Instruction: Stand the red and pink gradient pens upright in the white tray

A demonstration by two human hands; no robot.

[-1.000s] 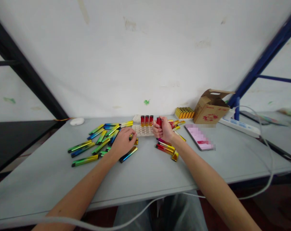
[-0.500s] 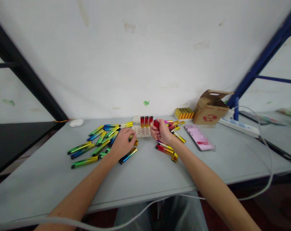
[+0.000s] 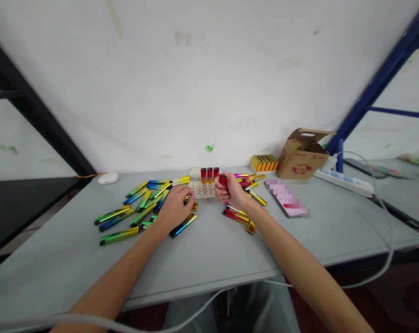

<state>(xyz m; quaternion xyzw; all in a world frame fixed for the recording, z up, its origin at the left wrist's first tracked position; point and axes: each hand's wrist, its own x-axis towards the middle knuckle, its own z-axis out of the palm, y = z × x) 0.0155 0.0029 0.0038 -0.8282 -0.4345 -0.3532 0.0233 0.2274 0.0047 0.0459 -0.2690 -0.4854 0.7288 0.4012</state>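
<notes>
My right hand (image 3: 230,190) is closed around a shiny red tube (image 3: 223,179), held upright above the right end of a pale egg-carton-like tray (image 3: 203,189). Several short red-and-gold cylinders (image 3: 210,175) stand in a row at the tray's back. My left hand (image 3: 175,208) rests on the table to the left of the tray, its fingers loosely curved and apart over a short dark-and-gold tube (image 3: 194,206). Whether it touches that tube is hard to see. A blue-and-gold tube (image 3: 183,225) lies just in front of this hand.
Green, blue and yellow metallic tubes (image 3: 119,235) are scattered at left; red and gold ones (image 3: 236,215) lie at right. Behind stand a block of yellow cylinders (image 3: 264,163) and an opened cardboard box (image 3: 296,159). A phone (image 3: 286,199), power strip (image 3: 344,181) and white case (image 3: 108,178) lie about.
The red tube in my right hand is slightly lower, and that hand has shifted a little to the left. My left hand keeps its place; the whole view has drifted slightly.
</notes>
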